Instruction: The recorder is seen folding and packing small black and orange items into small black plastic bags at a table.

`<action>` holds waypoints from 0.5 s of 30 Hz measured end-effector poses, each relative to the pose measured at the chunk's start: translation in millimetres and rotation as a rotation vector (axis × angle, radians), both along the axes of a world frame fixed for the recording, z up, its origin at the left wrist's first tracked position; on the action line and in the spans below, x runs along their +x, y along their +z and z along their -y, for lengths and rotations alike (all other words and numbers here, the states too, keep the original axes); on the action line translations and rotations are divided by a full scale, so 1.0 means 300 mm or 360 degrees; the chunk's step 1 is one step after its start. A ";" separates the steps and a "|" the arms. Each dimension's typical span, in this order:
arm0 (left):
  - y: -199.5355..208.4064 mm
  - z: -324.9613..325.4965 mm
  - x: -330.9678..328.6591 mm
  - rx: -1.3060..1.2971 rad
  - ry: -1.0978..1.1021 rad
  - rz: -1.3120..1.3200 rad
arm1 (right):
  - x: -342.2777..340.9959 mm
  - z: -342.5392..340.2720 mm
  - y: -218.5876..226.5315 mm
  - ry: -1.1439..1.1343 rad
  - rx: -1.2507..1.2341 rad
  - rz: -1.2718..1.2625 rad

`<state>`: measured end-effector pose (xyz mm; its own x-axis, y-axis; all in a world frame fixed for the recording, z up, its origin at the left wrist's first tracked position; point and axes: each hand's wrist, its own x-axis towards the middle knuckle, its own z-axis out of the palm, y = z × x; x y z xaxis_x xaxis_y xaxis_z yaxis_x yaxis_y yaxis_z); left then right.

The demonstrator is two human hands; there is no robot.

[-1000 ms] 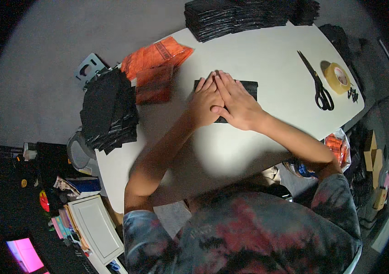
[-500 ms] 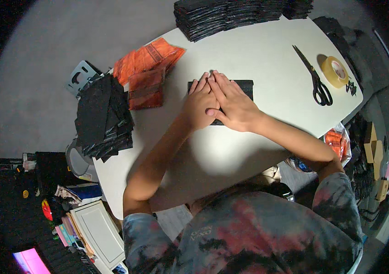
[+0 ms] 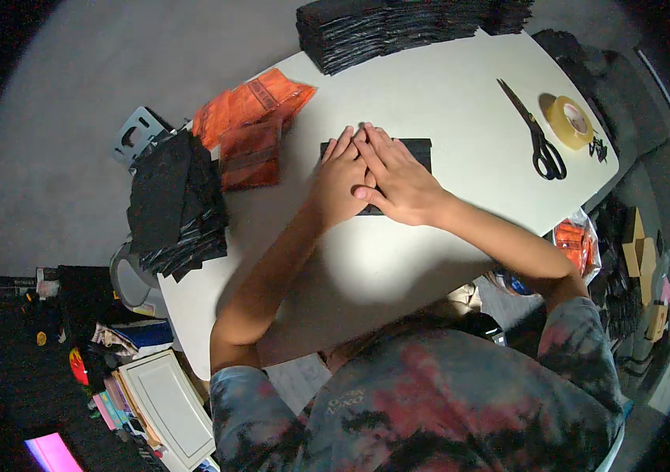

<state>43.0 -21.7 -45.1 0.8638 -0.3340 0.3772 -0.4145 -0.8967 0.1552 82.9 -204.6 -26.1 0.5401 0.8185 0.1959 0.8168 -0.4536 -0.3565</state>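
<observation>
Both hands lie flat on a folded black sheet or pouch [image 3: 417, 149], whose exact kind I cannot tell. My left hand [image 3: 340, 182] presses its left part, fingers stretched toward the far edge. My right hand [image 3: 403, 179] rests on the right part, its fingers partly over the left hand and its thumb across the back of that hand. Between them they hide most of the black piece; only its far right corner, a far left bit and some of the near edge show. Both hands are open, with nothing gripped.
A pile of black pieces [image 3: 166, 197] lies at the table's left edge, beside orange packets [image 3: 252, 102] and a darker reddish packet [image 3: 251, 157]. Tall black stacks [image 3: 390, 35] line the far edge. To the right are black scissors [image 3: 543, 149] and a tape roll [image 3: 561, 126].
The whole view has shifted slightly to the left. Both hands stay pressed on the black piece in nearly the same pose.
</observation>
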 end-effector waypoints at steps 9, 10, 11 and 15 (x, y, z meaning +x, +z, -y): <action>0.009 -0.048 -0.008 0.0009 0.0174 -0.0030 | -0.003 0.041 0.008 0.0019 -0.0069 0.0101; -0.002 -0.060 -0.016 0.0019 0.0235 -0.0002 | -0.005 0.046 0.006 0.0002 -0.0090 0.0128; -0.009 -0.066 -0.031 -0.0043 0.0260 -0.0044 | -0.009 0.045 0.003 -0.0026 -0.0106 0.0166; -0.021 -0.063 -0.042 -0.0009 0.0300 -0.0066 | -0.008 0.039 0.016 -0.0042 -0.0241 0.0168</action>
<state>30.3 -2.7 -51.5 0.9257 -0.1628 0.3415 -0.2324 -0.9569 0.1739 80.5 -216.2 -21.2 0.5446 0.8289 0.1281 0.8332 -0.5173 -0.1953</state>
